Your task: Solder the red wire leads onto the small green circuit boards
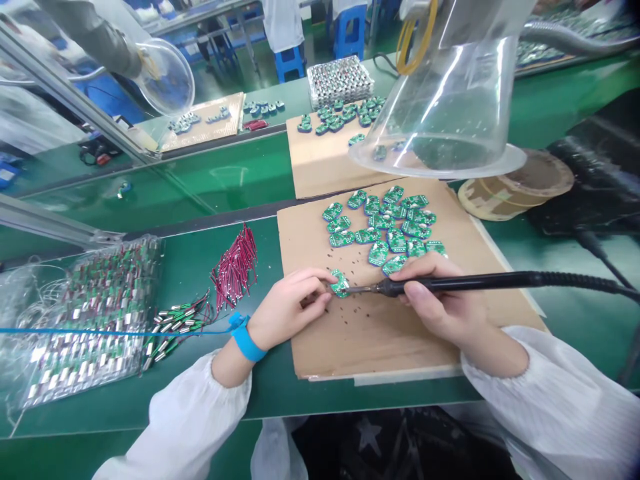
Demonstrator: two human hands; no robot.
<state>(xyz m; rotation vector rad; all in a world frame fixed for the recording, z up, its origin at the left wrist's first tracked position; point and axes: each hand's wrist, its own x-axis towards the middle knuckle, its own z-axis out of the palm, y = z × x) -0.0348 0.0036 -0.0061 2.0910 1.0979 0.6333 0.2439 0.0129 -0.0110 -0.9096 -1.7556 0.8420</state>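
My right hand is closed around the black handle of a soldering iron. The iron's metal tip meets a small green circuit board lying on a cardboard sheet. At that board's left edge, the thumb and fingers of my left hand are pinched against it. A blue strap with a thin cord circles my left wrist. Just beyond lie several more green boards in a loose cluster. Small dark specks are scattered on the cardboard around the held board.
Left of the cardboard lie red wires, a pile of green-wired metal parts and a plastic-wrapped tray of parts. A clear fume hood hangs above the far right. Behind it stand a round tub and a second cardboard.
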